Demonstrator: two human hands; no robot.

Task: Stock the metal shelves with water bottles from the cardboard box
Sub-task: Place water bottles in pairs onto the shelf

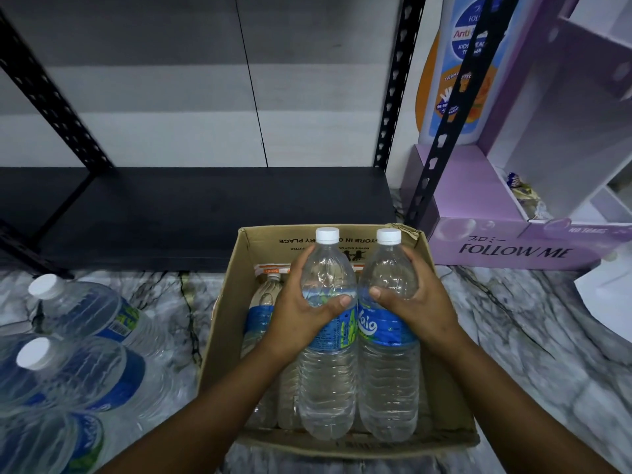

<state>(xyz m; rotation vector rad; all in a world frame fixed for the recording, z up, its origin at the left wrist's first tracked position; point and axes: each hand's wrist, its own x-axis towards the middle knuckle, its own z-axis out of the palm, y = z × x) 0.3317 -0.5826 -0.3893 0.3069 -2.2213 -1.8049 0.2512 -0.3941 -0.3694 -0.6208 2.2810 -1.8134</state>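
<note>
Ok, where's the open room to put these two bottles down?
The black shelf ahead is bare between its slotted posts. The marble floor right of the box is open too. Left of the box is crowded with floor bottles. Left hand and right hand each hold one.

Two clear bottles, the left bottle point(327, 336) and the right bottle point(389, 336), white-capped with blue labels, are held side by side and touching over the open cardboard box point(222, 323). More bottles point(265, 323) are left lying inside it. The dark shelf point(191, 213) lies beyond, bare.
</note>
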